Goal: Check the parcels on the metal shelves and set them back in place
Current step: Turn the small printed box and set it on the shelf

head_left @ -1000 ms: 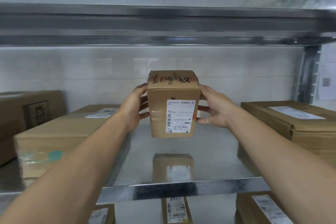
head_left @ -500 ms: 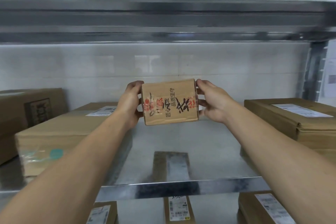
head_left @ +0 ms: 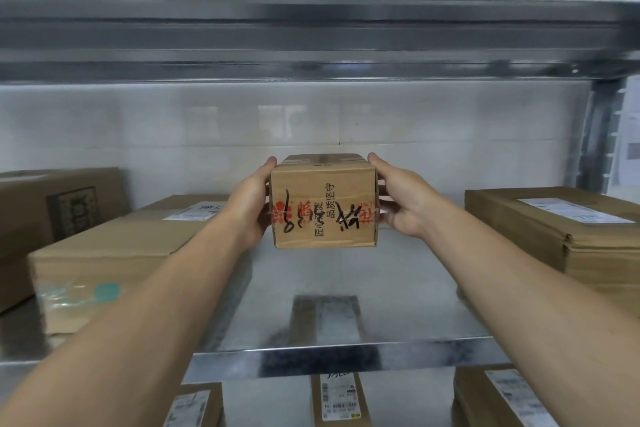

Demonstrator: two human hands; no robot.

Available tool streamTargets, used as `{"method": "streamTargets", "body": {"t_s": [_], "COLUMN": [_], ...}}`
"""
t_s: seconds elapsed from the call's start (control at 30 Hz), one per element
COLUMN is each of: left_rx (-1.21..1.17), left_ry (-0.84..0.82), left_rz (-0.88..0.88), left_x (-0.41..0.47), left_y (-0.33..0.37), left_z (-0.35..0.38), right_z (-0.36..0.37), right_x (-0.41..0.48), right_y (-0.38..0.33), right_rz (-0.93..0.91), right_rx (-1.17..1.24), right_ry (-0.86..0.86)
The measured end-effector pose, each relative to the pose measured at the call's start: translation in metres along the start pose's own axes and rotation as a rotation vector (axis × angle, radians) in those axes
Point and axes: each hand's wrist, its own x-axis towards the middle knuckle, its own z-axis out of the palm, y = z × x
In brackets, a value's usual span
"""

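A small brown cardboard parcel [head_left: 323, 204] hangs in the air above the middle of the metal shelf [head_left: 346, 352]. Its near face carries red print, printed characters and black marker scrawl; tape crosses the top. My left hand [head_left: 251, 210] grips its left side and my right hand [head_left: 403, 203] grips its right side, fingertips curled over the top corners. The parcel's shipping label is out of sight. A blurred reflection of the parcel shows in the shelf surface below it.
A wide flat box [head_left: 114, 253] lies left of the gap, with a taller printed box [head_left: 59, 208] behind it. A stack of flat boxes [head_left: 561, 236] sits to the right. More labelled parcels [head_left: 339, 399] stand on the shelf below. A shelf beam [head_left: 311, 42] runs overhead.
The parcel has been tipped toward me: the white label face turned down out of sight and the marked face now faces me. Both hands kept hold of its sides.
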Motion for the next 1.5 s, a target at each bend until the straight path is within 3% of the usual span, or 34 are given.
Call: {"method": "streamTargets", "body": {"t_s": [1.03,1.5], "left_rx": [0.036,-0.005], "left_ry": [0.015,0.045], "left_rz": [-0.033,0.092], "left_x": [-0.004,-0.007], "left_y": [-0.005,0.0], "left_z": [-0.003,0.003], "right_z": [0.0,-0.005], "right_x": [-0.009,-0.003], "right_y": [0.006,0.003], "right_rz": [0.03,-0.077], "right_rx": [-0.017,0.007], "right_ry": [-0.039,-0.135]}}
